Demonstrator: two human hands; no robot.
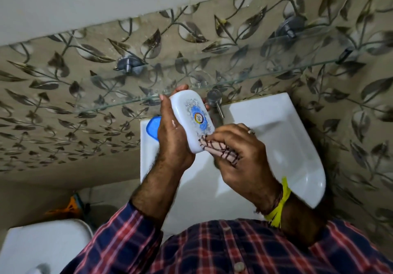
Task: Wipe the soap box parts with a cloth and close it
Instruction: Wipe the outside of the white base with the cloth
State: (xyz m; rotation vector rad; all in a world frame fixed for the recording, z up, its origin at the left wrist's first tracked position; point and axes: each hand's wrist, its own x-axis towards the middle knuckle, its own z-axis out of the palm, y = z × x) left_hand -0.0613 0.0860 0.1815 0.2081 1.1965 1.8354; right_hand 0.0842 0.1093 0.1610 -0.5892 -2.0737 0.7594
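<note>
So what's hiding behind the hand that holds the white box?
A blue plastic piece peeks out behind the left hand, resting on the white sink's rim. The hand covers most of it, so its full shape stays hidden.

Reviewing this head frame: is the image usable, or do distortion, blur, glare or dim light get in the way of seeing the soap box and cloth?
Head view: usable. Wide-angle bending curves the glass shelf and wall; light is dim, dark in the lower corners; soft glare on the basin. The white lid in the left hand and the cloth in the right hand are reasonably sharp.
</note>
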